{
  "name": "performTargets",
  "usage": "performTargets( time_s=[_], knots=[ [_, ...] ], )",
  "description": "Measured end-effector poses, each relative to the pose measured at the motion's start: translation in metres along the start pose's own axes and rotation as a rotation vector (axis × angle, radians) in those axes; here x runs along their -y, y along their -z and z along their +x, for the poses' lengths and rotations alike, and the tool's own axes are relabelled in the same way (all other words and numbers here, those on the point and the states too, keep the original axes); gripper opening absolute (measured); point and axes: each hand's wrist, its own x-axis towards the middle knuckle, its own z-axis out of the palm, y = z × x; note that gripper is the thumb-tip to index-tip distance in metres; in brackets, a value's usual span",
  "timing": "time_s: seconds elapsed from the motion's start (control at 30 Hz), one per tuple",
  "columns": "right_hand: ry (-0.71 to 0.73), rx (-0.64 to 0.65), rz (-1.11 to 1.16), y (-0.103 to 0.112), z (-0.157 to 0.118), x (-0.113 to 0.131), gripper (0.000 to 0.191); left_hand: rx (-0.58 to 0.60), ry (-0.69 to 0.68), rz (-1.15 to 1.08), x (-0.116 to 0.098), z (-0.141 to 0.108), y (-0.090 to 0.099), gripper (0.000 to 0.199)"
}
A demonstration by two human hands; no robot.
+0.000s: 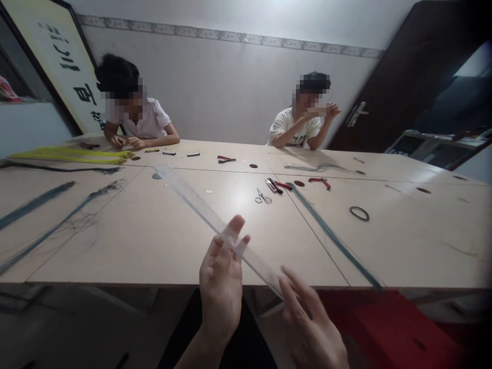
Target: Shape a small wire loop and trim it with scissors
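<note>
A long, flat, clear plastic strip [196,202] slants above the table, from the upper left down toward my right side; markings on it cannot be made out. Around its lower half my left hand [222,287] is closed, palm toward me, fingertips showing past the strip. My right hand [313,323] is at the strip's lower end, fingers stretched out and slightly blurred; whether they touch the strip is unclear. Beyond my hands on the table lie small scissors [263,197] and red-handled pliers [282,185].
On the table [154,251] lie dark strand bundles [334,236], a yellow bundle [73,155], a black ring [359,213], more pliers [321,182] and cutter-like tools [169,153]. Two people sit across, one at left [144,120], one at right [282,125]. A red stool-like surface [403,328] stands lower right.
</note>
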Motion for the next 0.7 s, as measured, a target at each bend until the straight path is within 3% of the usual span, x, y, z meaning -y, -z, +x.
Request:
performTargets(
  time_s=[0.1,0.27,0.47,0.6,0.7],
  knots=[
    [-0.037,-0.090,-0.139,0.001,-0.002,-0.001,0.056,0.070,-0.073,-0.007,-0.002,-0.004,-0.001,0.018],
    [0.046,-0.167,-0.294,0.007,-0.004,-0.009,0.075,0.106,-0.041,0.045,-0.008,-0.005,0.004,0.019],
    [0.189,-0.152,-0.361,0.033,-0.014,-0.050,0.061,0.177,0.110,0.181,0.000,-0.016,0.002,0.016],
    [0.091,-0.196,-0.441,0.040,-0.027,-0.055,0.049,0.169,0.189,0.134,0.014,-0.030,-0.005,0.017],
    [-0.120,-0.293,-0.111,0.032,-0.040,-0.038,0.035,0.117,0.147,0.125,0.024,-0.035,-0.010,0.018]
  ],
)
